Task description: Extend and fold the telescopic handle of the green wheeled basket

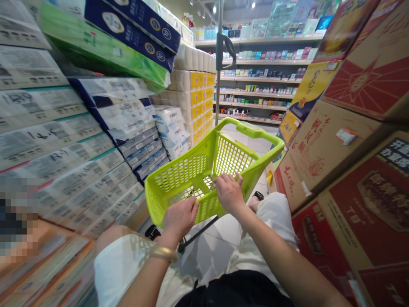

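In front of my knees stands a lime-green plastic shopping basket [180, 170], with perforated sides and a thin dark leg and small wheel showing under it. My left hand [179, 215], a gold bangle at its wrist, grips the near rim toward the left corner. Farther right on that rim, my right hand [228, 191] is closed over the edge, its fingers curling inward. Part of the fingers of both hands is hidden behind the rim and the backs of the hands. The basket's loop handle [252, 130] rises at the far end, untouched.
Stacked tissue packs [64, 132] wall in the left side. Cardboard cartons [322, 149] rise close on the right. A grey upright pole with a handle [220, 51] stands beyond the basket. Product shelves [255, 62] line the back, across a tiled floor [220, 234].
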The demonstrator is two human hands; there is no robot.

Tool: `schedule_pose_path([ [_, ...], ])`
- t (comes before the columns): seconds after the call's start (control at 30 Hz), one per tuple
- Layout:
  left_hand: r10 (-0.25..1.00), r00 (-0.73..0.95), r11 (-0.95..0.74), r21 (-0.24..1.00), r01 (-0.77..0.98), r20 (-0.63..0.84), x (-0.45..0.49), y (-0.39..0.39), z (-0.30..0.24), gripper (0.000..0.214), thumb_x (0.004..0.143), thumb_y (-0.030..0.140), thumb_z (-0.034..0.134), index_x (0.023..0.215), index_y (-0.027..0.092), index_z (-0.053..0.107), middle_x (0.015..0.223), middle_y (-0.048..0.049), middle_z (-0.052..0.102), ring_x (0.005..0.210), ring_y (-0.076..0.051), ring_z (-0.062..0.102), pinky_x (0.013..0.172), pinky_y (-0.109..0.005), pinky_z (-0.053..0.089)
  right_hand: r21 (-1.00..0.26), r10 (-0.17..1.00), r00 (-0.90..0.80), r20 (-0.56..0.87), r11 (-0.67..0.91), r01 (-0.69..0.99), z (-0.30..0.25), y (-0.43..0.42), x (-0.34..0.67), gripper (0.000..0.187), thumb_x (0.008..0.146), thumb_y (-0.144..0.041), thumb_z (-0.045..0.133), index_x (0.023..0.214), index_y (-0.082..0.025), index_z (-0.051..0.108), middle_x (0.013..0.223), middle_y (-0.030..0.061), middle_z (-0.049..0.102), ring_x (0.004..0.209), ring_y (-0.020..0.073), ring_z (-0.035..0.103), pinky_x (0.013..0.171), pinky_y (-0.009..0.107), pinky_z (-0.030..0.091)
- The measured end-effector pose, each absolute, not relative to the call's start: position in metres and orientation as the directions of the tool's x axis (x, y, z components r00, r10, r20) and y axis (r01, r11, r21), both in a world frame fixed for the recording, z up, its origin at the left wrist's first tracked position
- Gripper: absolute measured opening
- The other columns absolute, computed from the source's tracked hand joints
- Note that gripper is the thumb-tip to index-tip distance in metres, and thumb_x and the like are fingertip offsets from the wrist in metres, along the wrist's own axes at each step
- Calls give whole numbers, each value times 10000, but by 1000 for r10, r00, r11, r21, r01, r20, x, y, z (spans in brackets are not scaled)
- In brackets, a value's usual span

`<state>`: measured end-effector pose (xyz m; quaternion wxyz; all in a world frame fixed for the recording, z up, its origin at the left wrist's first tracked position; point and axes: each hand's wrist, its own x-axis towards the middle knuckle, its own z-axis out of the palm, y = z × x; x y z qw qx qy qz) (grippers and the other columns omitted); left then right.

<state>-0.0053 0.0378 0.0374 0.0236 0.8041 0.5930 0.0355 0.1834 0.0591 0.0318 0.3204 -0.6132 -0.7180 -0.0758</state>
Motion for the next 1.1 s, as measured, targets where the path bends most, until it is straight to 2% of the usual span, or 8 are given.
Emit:
schedule_pose_path([
  [0.23,943,333,-332,66,941,-4,-11,44,37,375,979,434,256,956,259,586,948,-30,710,893,-203,648,675,-294,407,-322,763,163,625,62,945,44,64,217,210,920,-140,486,911,-232,674,980,44,677,1005,220,548,1081,445,106],
  [0.3,943,332,-331,59,942,-10,-11,45,38,379,976,437,256,958,259,589,945,-30,709,888,-200,646,669,-290,406,-315,779,153,608,59,947,41,61,206,213,911,-127,487,911,-232,672,967,41,675,983,215,554,1079,447,107],
  [0.5,942,334,-333,55,941,-8,-15,47,37,380,976,438,257,1004,269,597,982,-27,714,912,-189,647,692,-278,417,-290,823,-9,569,211,933,29,52,172,176,909,-144,513,916,-249,654,945,14,679,955,191,564,1092,430,86],
  [0.63,939,345,-344,55,937,-7,-18,48,35,387,978,438,254,1012,271,601,984,-31,714,907,-195,651,702,-283,423,-290,803,23,595,189,938,35,53,192,190,915,-139,503,912,-247,659,936,23,689,950,201,565,1089,441,84],
  [0.9,940,342,-341,55,938,2,-15,46,37,381,973,437,262,997,263,601,953,-34,716,900,-200,651,696,-287,417,-337,716,222,662,19,941,42,59,221,224,918,-146,473,922,-240,676,1000,46,688,1055,228,543,1098,471,72],
  [1.0,937,350,-350,51,935,11,-15,45,37,388,976,437,254,990,260,599,949,-30,715,897,-200,653,692,-288,411,-359,768,179,615,70,931,35,54,196,227,919,-134,474,915,-245,673,971,38,686,1013,213,555,1100,460,82],
  [1.1,933,359,-360,51,932,21,-17,45,36,390,981,435,245,1019,267,594,982,-22,716,907,-193,656,695,-285,408,-329,805,81,588,146,933,29,49,178,216,917,-131,491,947,-256,666,970,26,682,1005,203,559,1108,460,75],
])
